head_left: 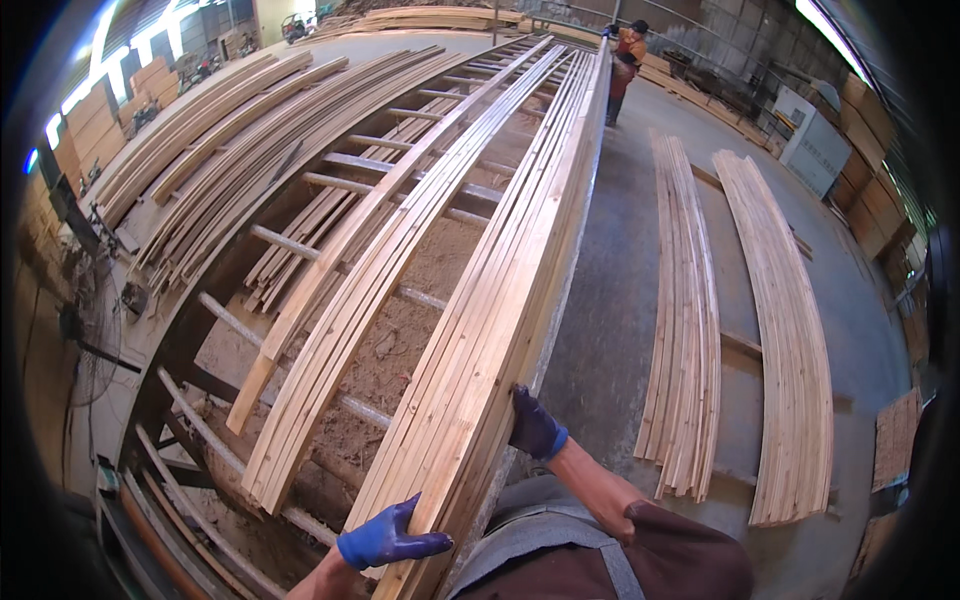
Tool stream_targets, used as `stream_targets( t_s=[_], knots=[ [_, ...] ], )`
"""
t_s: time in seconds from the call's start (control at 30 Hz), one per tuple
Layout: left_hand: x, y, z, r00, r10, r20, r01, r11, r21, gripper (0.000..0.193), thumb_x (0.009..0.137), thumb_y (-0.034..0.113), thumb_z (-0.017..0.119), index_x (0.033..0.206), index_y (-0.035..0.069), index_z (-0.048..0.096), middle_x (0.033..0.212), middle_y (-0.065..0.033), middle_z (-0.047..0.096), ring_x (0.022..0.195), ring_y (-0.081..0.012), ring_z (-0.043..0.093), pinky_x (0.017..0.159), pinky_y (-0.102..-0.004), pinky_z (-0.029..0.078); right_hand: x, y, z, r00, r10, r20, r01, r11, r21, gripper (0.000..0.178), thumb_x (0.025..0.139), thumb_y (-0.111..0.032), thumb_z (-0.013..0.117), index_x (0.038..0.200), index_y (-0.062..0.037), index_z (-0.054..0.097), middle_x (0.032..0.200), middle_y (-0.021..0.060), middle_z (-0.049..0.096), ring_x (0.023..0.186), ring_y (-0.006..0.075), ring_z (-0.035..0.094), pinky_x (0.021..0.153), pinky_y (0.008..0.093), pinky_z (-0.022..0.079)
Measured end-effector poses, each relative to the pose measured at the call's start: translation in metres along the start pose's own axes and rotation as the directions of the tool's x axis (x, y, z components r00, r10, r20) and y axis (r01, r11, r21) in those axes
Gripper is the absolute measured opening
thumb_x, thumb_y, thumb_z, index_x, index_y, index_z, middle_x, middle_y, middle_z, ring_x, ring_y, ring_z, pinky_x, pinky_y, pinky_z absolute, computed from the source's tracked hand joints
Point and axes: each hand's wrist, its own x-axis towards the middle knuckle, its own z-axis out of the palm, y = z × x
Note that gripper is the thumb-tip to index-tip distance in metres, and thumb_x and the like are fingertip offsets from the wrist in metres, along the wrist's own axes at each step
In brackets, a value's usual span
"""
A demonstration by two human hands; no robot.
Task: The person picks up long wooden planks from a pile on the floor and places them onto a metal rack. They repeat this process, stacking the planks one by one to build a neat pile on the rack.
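Observation:
A long stack of pale wooden planks [470, 385] runs away from me along the right side of a roller conveyor [290, 245]. My left hand [395, 535], in a blue glove, lies across the near end of the stack with thumb and fingers apart. Against the stack's right side, a little farther along, rests my right hand [537, 425] in a darker blue glove; its fingers look stretched out along the wood, their tips partly hidden. Left of this stack, a narrower bundle of planks [345, 365] and a single plank [290, 320] lie on the same rollers.
A co-worker [627, 60] stands at the stack's far end. On the floor to the right, two plank piles [685, 330] [775, 330] rest on cross battens. More long planks [330, 120] lie left of the conveyor. A pale cabinet [812, 145] stands by stacked boards at far right.

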Motion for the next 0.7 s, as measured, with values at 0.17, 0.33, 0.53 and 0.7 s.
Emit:
stream_targets(
  t_s=[0.17, 0.33, 0.53, 0.7],
  knots=[
    [-0.004, 0.008, -0.005, 0.995, -0.09, 0.036, 0.095, 0.982, -0.161, 0.075, 0.089, 0.026, 0.081, 0.146, -0.006, 0.045, 0.128, -0.0106, 0.064, 0.116, -0.016, 0.057, 0.102, -0.031, 0.046, 0.004, 0.007, -0.001, 0.967, -0.187, 0.173, 0.168, 0.979, 0.118, 0.057, 0.099, -0.048, 0.061, 0.143, -0.0122, 0.051, 0.135, 0.0103, 0.062, 0.122, 0.0296, 0.061, 0.104, 0.0506, 0.051],
    [-0.007, -0.001, -0.033, 0.995, -0.081, -0.062, 0.07, 0.984, -0.161, 0.081, 0.085, 0.035, 0.084, 0.146, -0.005, 0.046, 0.127, -0.0117, 0.064, 0.115, -0.0204, 0.059, 0.102, -0.0343, 0.048, -0.003, -0.008, 0.075, 0.983, -0.171, 0.07, 0.161, 0.977, 0.138, 0.057, 0.098, -0.042, 0.064, 0.144, -0.0108, 0.051, 0.136, 0.011, 0.061, 0.124, 0.0312, 0.06, 0.104, 0.0544, 0.05],
    [-0.007, 0.039, -0.046, 0.808, 0.15, -0.57, 0.339, 0.673, 0.657, 0.087, 0.086, 0.055, 0.076, 0.145, -0.001, 0.047, 0.113, -0.0276, 0.069, 0.102, -0.0298, 0.072, 0.091, -0.0369, 0.054, 0.054, 0.003, 0.109, 0.99, 0.084, 0.116, -0.118, 0.937, 0.33, 0.042, 0.093, -0.032, 0.071, 0.129, -0.0161, 0.06, 0.123, 0.005, 0.066, 0.114, 0.0283, 0.062, 0.105, 0.0531, 0.048],
    [0.0, 0.016, -0.122, 0.793, -0.15, -0.591, 0.336, 0.916, 0.218, 0.048, 0.095, 0.04, 0.071, 0.123, 0.001, 0.067, 0.108, -0.014, 0.073, 0.097, -0.0189, 0.066, 0.09, -0.0336, 0.051, 0.111, 0.046, 0.138, 0.992, 0.117, -0.037, -0.103, 0.957, 0.272, 0.033, 0.09, -0.022, 0.079, 0.119, -0.0094, 0.068, 0.114, 0.0064, 0.07, 0.104, 0.0213, 0.066, 0.093, 0.0413, 0.056]
  ],
)
